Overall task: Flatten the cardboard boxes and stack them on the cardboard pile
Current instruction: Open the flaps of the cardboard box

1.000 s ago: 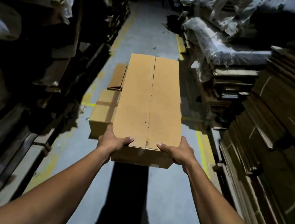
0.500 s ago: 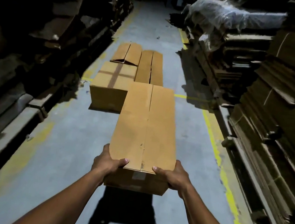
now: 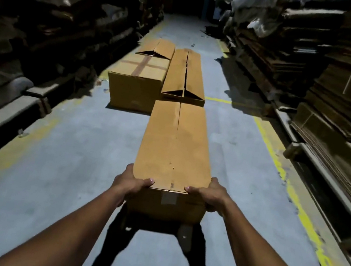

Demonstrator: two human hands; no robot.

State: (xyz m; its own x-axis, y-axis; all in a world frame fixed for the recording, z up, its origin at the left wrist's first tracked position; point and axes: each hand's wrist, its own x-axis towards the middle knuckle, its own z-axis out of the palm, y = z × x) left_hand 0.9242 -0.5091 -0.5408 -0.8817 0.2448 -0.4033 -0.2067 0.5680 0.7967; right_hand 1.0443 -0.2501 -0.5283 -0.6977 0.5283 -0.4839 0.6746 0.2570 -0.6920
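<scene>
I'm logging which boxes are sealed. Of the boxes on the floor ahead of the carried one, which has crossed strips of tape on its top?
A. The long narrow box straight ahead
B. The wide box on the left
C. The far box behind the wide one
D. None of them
B: the wide box on the left shows crossed tape strips on top, while the long narrow box and the far box have their flaps gaping.

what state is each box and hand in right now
held long box: top flaps closed, not flattened, gripped at its near end
left hand: grips near left corner
right hand: grips near right corner
second long box: on floor, flaps gaping
taped box: on floor, sealed
far box: flaps sagging inward
</scene>
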